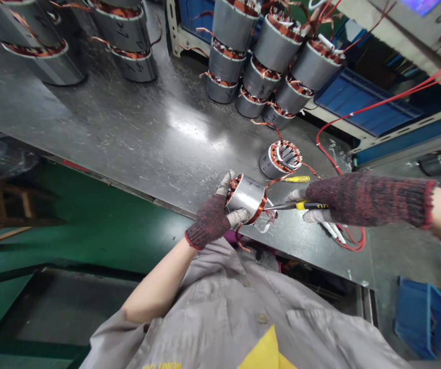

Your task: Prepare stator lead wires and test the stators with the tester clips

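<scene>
My left hand, in a dark knitted glove with pale fingertips, grips a motor stator lying on its side at the bench's front edge. Copper windings show at both ends of it, and a copper lead hangs below. A screwdriver with a black and yellow handle is held in my gloved right hand. Its metal shaft reaches the winding on the stator's right end. Just beyond, a second stator stands upright, windings up. Between the two lies a yellow-handled tool.
Stacked stators stand at the back, with more stacks at the far left. Red cables run from the machine at the right down to white-tipped leads on the metal bench. A blue bin sits lower right.
</scene>
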`<act>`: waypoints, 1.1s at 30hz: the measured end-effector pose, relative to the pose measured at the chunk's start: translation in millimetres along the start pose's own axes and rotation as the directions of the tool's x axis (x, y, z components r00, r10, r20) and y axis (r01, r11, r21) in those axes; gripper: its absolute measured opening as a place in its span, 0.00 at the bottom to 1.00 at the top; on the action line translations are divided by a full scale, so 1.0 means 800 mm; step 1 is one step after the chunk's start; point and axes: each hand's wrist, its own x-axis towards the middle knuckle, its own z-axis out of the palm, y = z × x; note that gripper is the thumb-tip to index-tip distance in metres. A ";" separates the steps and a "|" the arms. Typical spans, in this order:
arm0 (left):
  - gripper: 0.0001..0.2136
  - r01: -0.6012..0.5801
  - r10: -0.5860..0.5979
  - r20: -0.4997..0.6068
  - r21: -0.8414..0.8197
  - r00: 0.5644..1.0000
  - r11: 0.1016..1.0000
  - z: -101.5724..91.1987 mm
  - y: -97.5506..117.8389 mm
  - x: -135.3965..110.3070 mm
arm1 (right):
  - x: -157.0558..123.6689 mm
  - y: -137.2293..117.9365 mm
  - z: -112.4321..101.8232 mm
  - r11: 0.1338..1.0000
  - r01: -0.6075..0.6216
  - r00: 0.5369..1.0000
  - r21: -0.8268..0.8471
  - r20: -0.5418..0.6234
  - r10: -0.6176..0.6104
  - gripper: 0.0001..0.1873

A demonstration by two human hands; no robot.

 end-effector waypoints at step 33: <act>0.54 0.053 -0.054 0.007 0.036 0.999 0.998 -0.002 0.014 0.006 | -0.078 0.023 0.100 0.923 0.200 0.918 -0.329 -0.266 -0.294 0.29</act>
